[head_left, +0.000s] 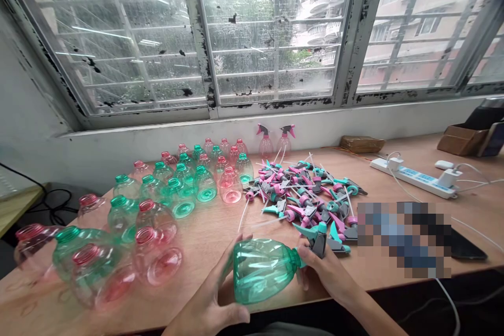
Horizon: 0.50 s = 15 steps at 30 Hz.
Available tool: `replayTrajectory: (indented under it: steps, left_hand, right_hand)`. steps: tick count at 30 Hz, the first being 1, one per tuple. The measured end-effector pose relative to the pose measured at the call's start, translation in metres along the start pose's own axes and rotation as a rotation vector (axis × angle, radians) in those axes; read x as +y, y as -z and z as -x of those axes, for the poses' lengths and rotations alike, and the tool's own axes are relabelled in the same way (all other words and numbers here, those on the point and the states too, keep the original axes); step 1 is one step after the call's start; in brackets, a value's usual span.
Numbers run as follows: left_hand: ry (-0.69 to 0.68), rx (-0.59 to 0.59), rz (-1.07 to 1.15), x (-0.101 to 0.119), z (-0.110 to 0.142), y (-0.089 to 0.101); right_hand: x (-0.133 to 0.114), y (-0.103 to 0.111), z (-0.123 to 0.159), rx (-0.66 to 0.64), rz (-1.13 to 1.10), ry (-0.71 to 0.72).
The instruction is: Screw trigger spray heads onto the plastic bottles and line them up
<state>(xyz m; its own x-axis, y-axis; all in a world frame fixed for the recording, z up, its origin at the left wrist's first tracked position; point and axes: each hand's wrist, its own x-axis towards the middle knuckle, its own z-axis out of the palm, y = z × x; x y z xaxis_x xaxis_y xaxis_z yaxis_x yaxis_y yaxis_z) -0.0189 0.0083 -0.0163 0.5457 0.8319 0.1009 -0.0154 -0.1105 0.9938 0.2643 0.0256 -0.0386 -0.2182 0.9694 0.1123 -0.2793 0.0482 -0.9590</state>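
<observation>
Near the front edge of the desk, on its side between both hands, a clear green bottle. Long axis running crosswise, nearly level: base facing left, neck pointing right, straight into the spray head in teal and grey. Closest to that joint, the right grip, closed on the spray head just beside the neck, thumb and fingers near the collar. At the opposite end, left grip spread open around the base, thumb low, fingers behind the upper edge; firmness of contact there impossible to tell, likewise any touch between bottle and wood. Just beyond the right grip, a tangled pile of loose spray heads, pink, teal and grey, with thin white tubes sticking out at all angles. To the left, uncapped bottles in green and pink, mostly upright in loose rows reaching back toward the wall. Behind the pile, against the wall, two pink spray bottles standing upright with heads attached. Farther right, a white power strip with plugs and cables, and a brown package beside the wall.
</observation>
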Motion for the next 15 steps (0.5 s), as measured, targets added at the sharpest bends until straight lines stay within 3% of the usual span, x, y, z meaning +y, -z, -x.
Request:
replayTrajectory:
  steps: [5,11,13,15]
  left_hand:
    - [-0.008,0.011,-0.066,0.007,-0.002,-0.006]
    - [-0.282,0.086,-0.449,0.005,-0.003,-0.013]
    - [-0.266,0.089,-0.444,0.006,-0.002,-0.014]
    - [-0.208,0.083,-0.287,0.008,-0.001,-0.016]
  right_hand:
    - [-0.002,-0.001,0.001,0.033,0.049,-0.019]
    - [0.004,0.003,0.003,0.171,0.069,-0.004]
    - [0.005,0.006,0.004,0.149,0.131,0.062]
    - [0.004,0.008,0.006,0.117,0.243,0.212]
